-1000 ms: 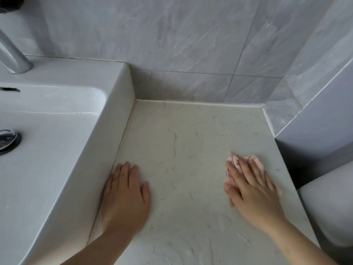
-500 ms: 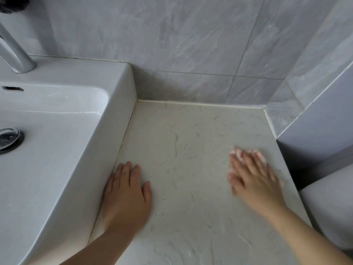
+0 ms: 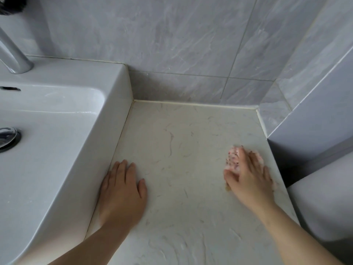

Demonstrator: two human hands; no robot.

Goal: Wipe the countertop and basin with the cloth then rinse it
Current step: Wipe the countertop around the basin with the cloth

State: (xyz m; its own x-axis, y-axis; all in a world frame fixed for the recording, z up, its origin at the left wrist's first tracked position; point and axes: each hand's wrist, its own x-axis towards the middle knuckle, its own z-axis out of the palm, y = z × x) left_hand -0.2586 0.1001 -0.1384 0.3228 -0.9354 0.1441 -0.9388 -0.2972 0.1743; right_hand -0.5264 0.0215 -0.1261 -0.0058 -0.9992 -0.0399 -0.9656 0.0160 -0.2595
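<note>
A cream marbled countertop (image 3: 183, 150) fills the middle of the head view. My right hand (image 3: 248, 175) lies flat on a pink-and-white patterned cloth (image 3: 232, 156), pressing it onto the counter near the right edge; most of the cloth is hidden under the palm. My left hand (image 3: 122, 190) rests flat and bare on the counter, fingers together, against the side of the white basin (image 3: 57, 142). The basin's chrome drain plug (image 3: 7, 133) shows at the far left.
A chrome tap (image 3: 13, 56) stands at the basin's back left. Grey tiled walls (image 3: 181, 44) close the back and right sides. A white toilet cistern (image 3: 324, 203) sits just past the counter's right edge.
My right hand has slid the cloth a short way toward the back wall along the counter's right side. My left hand has stayed in place.
</note>
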